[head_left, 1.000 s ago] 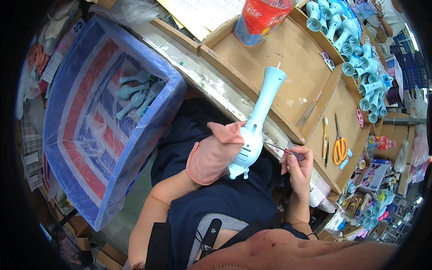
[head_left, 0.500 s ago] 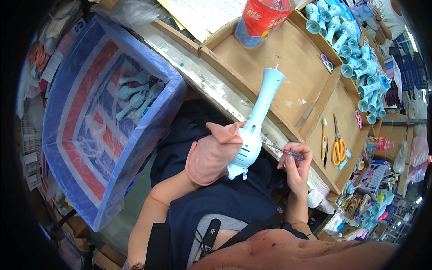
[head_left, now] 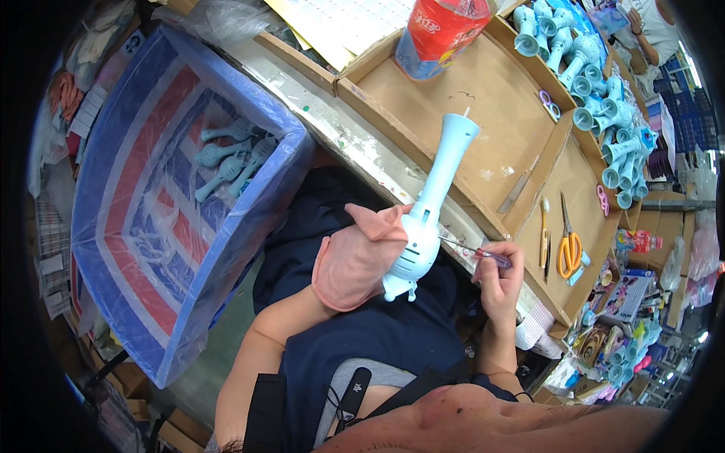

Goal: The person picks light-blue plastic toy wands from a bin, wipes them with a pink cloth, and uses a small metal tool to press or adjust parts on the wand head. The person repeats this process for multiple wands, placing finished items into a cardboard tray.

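Note:
A light blue plastic housing [head_left: 424, 226], with a long flared handle, a round slotted head and small knobs at its lower end, is held over my lap. My left hand [head_left: 361, 260], in a pink cloth glove, grips its round head from the left; the fingertips are hidden behind it. In my right hand [head_left: 500, 283] is a small screwdriver [head_left: 492, 258] with a clear reddish-purple handle, pinched between thumb and fingers. Its thin shaft points left, and the tip is at the right side of the round head. Whether the tip sits in a screw hole I cannot tell.
A blue, red and white bag-lined bin [head_left: 143, 302] at the left holds several similar blue pieces [head_left: 230, 162]. On the bench, a cardboard tray [head_left: 483, 136] carries a red-labelled bottle [head_left: 442, 38], orange scissors [head_left: 568, 253] and a yellow-handled knife [head_left: 544, 234]. Blue housings [head_left: 604, 98] pile up beyond.
My right hand has shifted very slightly, its fingers curling a little differently around the screwdriver handle. The housing and my left hand stay nearly still.

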{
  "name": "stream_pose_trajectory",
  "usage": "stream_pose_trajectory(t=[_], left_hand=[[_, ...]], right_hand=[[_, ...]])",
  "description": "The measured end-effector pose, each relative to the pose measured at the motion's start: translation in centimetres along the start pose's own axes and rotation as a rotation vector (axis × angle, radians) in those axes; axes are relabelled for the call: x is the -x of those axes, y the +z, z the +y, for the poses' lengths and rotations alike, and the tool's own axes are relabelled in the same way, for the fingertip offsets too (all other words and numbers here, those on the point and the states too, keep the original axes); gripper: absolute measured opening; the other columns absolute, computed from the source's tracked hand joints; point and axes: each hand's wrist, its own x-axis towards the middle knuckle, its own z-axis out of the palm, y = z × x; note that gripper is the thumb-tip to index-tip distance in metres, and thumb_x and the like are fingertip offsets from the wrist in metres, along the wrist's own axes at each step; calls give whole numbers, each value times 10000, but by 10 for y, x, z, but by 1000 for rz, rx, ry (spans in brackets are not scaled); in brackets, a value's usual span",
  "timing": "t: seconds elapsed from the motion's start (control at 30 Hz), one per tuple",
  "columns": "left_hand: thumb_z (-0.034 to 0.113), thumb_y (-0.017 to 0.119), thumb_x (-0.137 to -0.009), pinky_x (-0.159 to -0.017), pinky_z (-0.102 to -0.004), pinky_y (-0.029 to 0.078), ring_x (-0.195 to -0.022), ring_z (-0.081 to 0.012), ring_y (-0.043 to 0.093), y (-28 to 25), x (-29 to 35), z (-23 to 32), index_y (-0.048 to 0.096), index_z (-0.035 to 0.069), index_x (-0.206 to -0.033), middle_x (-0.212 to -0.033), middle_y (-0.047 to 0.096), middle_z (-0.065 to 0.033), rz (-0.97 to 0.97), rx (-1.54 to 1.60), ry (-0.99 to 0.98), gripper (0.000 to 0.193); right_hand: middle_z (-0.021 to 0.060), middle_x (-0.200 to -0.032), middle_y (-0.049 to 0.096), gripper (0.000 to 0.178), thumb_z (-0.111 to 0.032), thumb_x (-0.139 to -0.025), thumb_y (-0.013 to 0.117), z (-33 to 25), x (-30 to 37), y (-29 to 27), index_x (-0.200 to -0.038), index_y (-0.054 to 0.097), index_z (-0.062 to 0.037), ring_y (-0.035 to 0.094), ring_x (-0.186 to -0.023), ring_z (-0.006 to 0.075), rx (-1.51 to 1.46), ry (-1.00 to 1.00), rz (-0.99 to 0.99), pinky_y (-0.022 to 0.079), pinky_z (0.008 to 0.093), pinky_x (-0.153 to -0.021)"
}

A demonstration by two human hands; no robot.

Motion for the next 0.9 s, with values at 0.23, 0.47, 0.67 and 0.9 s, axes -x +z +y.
stream_pose_trajectory(t=[0.23,0.47,0.67,0.9], left_hand=[[349,508,-1017,-653,-397,608,-809,-193,667,-2,-3,0,398,38,-1326,-1010,605,-77,23,196,-114,452],[382,508,-1010,-720,-452,605,-958,-197,625,7,4,27,402,111,-1313,-1133,544,-56,7,553,-313,421],[299,564,-967,-662,-374,582,-837,-204,625,15,2,47,449,107,-1292,-1041,566,-49,55,693,-376,395],[150,639,-864,-701,-332,554,-829,-247,631,9,2,38,516,59,-1202,-1024,590,-95,113,535,-250,371]], right_hand=[[48,-786,616,159,-85,-919,675,4,4,-13,-972,549,-4,555,-684,71,161,123,-3,440,202,-613],[101,-747,625,176,-14,-783,703,-13,12,-21,-919,592,-21,587,-665,200,406,-430,48,459,289,-628],[47,-688,637,222,-99,-751,749,-30,14,-24,-895,581,-87,577,-544,210,453,-554,-186,440,314,-524],[106,-794,653,238,-38,-773,736,-21,10,-13,-930,560,-63,599,-614,247,361,-335,-276,486,325,-586]])
